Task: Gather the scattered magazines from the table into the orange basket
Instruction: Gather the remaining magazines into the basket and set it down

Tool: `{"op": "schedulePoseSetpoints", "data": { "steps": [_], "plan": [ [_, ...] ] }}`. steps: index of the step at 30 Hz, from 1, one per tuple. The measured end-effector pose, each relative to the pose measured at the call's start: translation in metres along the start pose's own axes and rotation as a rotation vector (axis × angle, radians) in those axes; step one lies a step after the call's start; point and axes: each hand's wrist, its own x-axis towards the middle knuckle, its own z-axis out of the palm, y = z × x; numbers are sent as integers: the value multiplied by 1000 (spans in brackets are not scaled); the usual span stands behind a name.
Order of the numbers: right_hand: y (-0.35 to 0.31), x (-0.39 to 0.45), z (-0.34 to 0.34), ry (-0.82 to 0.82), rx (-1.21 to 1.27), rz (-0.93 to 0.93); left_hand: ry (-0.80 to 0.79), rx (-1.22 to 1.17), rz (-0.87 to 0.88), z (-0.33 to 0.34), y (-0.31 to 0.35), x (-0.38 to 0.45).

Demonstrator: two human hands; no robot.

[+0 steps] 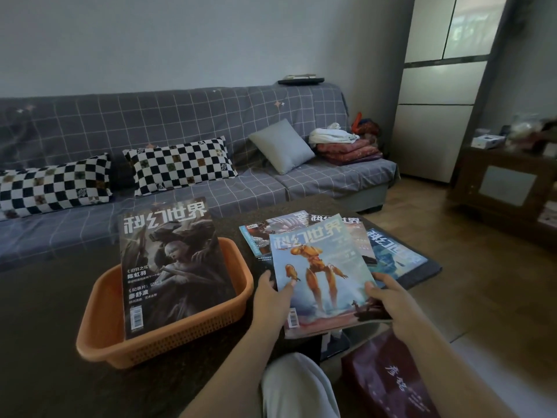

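While both hands (271, 300) grip the orange-robot magazine's (319, 267) edges — basket (99, 336) beside.

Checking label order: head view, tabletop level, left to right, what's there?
orange basket → dark-cover magazine in it → left hand → orange-robot magazine → right hand → blue magazine

Lower half of dark-cover magazine (174, 267) sunk behind wall of orange plastic basket (168, 336). Three fanned magazines (388, 251) largely covered by pale-blue magazine with orange figure (319, 267). Dark red paper bag (388, 384) cut by bottom edge. Items on brown wooden cabinet (509, 176) blurred, unidentifiable.
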Motion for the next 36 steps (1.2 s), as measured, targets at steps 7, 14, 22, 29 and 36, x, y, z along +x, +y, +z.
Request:
{"op": "schedulePoseSetpoints", "data": {
  "steps": [7,14,22,29,36],
  "plan": [
    [-26,-36,53,-201,-14,-99,106,-28,178,-59,20,-6],
    [-43,-39,134,-357,41,-142,251,-28,292,-138,30,-6],
    [-39,-21,220,-441,-119,-221,410,74,234,-207,16,12],
    [-23,-10,267,-387,-412,-437,494,118,191,-228,-7,25],
    [-12,-7,272,-216,-637,-661,546,289,161,-232,-19,38]
  ]
}}
